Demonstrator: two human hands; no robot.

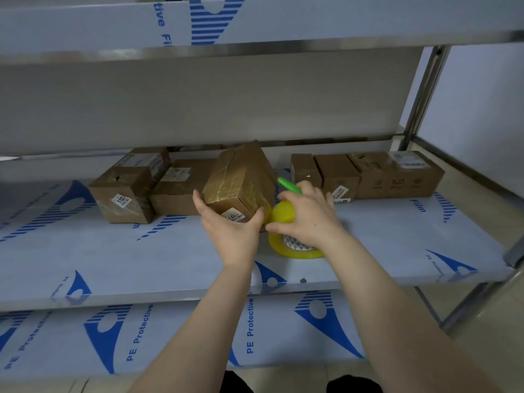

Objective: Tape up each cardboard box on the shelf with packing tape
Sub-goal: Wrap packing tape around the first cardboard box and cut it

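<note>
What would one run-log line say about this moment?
step: taping tilted box | left hand: grips box end | right hand: holds yellow tape against box side | tape roll: flat on shelf

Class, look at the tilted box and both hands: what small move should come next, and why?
Probably draw the yellow tape roll along the side of the tilted box, laying tape. The right hand holds the roll against the box's near lower corner, while the left hand grips that end, steadying it.
</note>
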